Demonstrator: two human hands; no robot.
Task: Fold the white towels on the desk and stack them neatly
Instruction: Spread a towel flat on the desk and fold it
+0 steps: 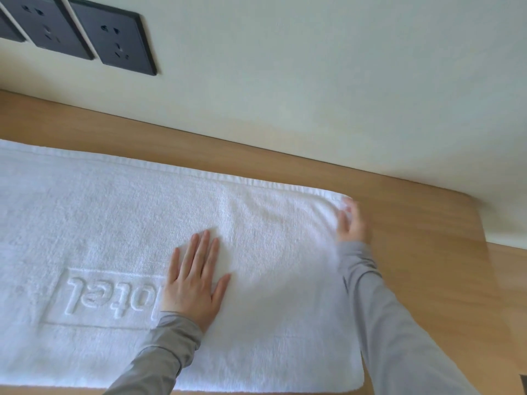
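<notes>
Towel (pixel 119 223), white and thick, lies spread flat over the wooden counter (pixel 413 223), filling the lower left and centre of the frame and running off the left edge. Its far hem sits parallel to the cream wall (pixel 313 81), with a strip of bare wood between them. A raised "hotel" logo (pixel 94 297) in the pile reads upside down from where the person stands.

The left hand (pixel 194 283) rests palm down in the middle of the cloth, fingers spread wide, partly covering the logo. It looks placed there to pin the fabric so it cannot slide while the other end is worked. The right hand (pixel 352 223) is at the towel's far right corner, blurred; its fingers seem curled around the corner or edge, but I cannot tell for certain whether they are pinching it. Both arms wear grey sleeves (pixel 399 323).

My guess is that the person is squaring up or about to lift the right end for a first fold; no fold is made yet and no stack is in sight. Dark wall sockets (pixel 114 35) sit in the upper left.
</notes>
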